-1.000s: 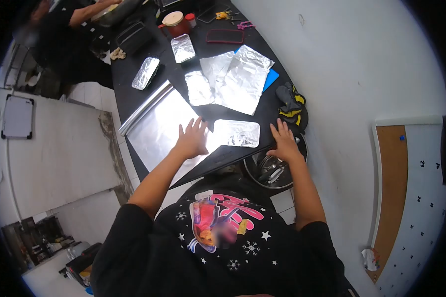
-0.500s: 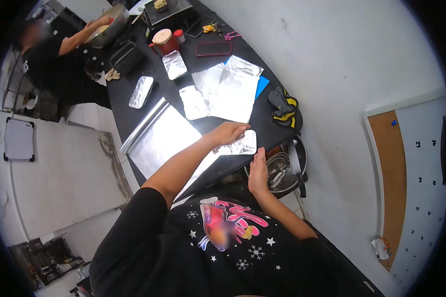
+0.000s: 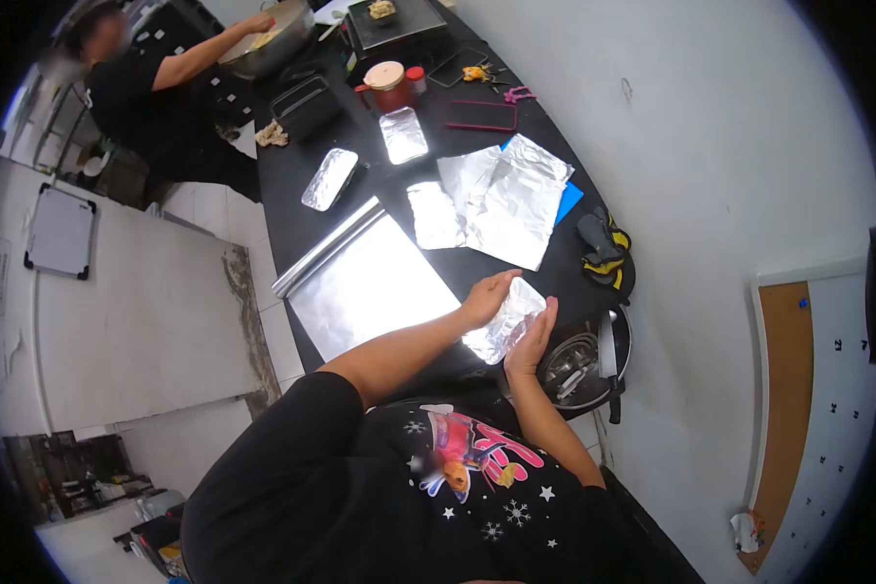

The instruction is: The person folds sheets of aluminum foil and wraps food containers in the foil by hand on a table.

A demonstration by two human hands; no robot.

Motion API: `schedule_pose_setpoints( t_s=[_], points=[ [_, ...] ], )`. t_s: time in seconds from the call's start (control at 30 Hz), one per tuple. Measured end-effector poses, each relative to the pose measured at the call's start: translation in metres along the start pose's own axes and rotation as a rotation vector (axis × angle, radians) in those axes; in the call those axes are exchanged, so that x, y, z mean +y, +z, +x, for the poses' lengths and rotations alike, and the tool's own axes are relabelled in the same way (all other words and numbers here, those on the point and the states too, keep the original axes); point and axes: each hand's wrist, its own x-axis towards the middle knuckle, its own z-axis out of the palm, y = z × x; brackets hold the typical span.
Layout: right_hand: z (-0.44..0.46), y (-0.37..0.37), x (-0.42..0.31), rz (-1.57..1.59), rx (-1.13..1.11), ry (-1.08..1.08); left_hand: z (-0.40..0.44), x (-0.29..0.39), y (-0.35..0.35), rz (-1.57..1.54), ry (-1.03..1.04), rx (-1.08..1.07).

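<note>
Rotated since earlier, foil packet [image 3: 509, 317] sits cupped between left grip [image 3: 487, 298] and right grip [image 3: 529, 348].

a single camera, worn on the person's head, looks forward and steeply down past the wearer's shirt [image 3: 380, 487], which is nearest the lens. the left hand [image 3: 487, 299] and right hand [image 3: 531, 343] fall near mid-view, the black table [image 3: 380, 185] beyond. its wide, bending field reaches a distant co-worker [image 3: 161, 107] and the right-hand wall [image 3: 691, 156].
</note>
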Motion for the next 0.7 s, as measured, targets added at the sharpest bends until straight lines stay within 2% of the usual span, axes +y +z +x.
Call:
schedule_pose_setpoints(
  t_s=[0.07, 0.17, 0.3, 0.33, 0.37, 0.43, 0.47, 0.57, 0.7],
  points=[
    [0.006, -0.009, 0.018, 0.048, -0.012, 0.082, 0.003, -0.008, 0.002, -0.075, 0.033, -0.001],
    [0.009, -0.009, 0.022, 0.078, -0.039, 0.114, 0.002, -0.004, 0.006, 0.077, 0.116, 0.078],
    [0.017, -0.028, 0.019, -0.074, -0.092, -0.027, -0.012, 0.029, -0.011, 0.030, -0.052, 0.069],
    [0.012, -0.031, 0.010, -0.010, -0.078, 0.020, -0.015, 0.031, -0.018, 0.018, -0.086, 0.051],
    [0.005, -0.035, -0.001, -0.011, -0.062, 0.052, -0.018, 0.024, -0.022, 0.052, 0.042, 0.064],
    [-0.014, -0.033, -0.018, -0.007, -0.044, 0.116, -0.031, 0.025, -0.024, -0.189, -0.041, -0.005],
    [-0.020, -0.037, -0.013, -0.040, -0.118, 0.113, -0.038, 0.026, -0.022, -0.307, -0.084, -0.033],
    [-0.030, -0.014, -0.010, 0.129, -0.082, 0.165, -0.055, 0.056, -0.017, -0.623, -0.343, -0.014],
    [-0.027, -0.004, -0.013, 0.248, -0.151, 0.199, -0.054, 0.048, -0.015, -0.704, -0.270, -0.042]
  ],
)
